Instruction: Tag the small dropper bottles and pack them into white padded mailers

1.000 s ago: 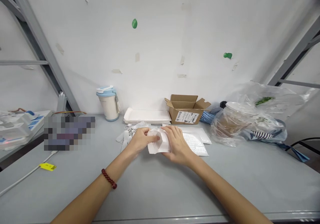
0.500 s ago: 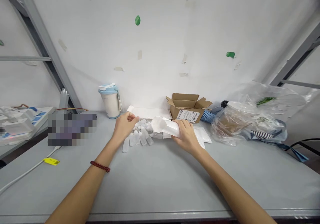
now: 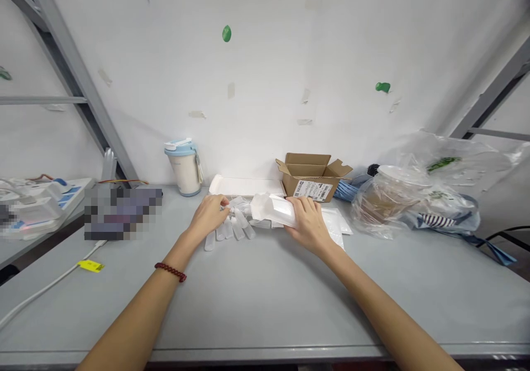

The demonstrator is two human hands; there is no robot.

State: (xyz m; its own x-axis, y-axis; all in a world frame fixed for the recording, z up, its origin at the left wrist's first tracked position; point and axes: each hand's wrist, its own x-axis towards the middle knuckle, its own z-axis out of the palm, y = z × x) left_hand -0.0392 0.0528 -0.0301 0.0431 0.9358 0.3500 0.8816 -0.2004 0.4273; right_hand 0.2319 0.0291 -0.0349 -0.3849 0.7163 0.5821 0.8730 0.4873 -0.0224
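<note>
My left hand (image 3: 209,215) is closed in a pinch at the upper end of several small translucent plastic vials (image 3: 237,228), which lie fanned out on the table. Whether one of them is between the fingertips I cannot make out. My right hand (image 3: 307,222) is wrapped round a white pouch (image 3: 273,208), its opened end facing left toward the vials. Behind both hands lies a long white box (image 3: 248,186). Flat white packets (image 3: 336,222) rest beyond my right hand, partly hidden by it.
An open cardboard box (image 3: 309,180) and a cream cup with a blue lid (image 3: 185,169) stand by the wall. Clear plastic bags (image 3: 376,211) lie at the right. On the left are a blurred-out device (image 3: 124,213), a white cable (image 3: 45,289) and a power strip (image 3: 68,202).
My left hand has lowered slightly, its fingertips now at the vials' upper ends. My right hand keeps its hold on the pouch, and the view has shifted a little.
</note>
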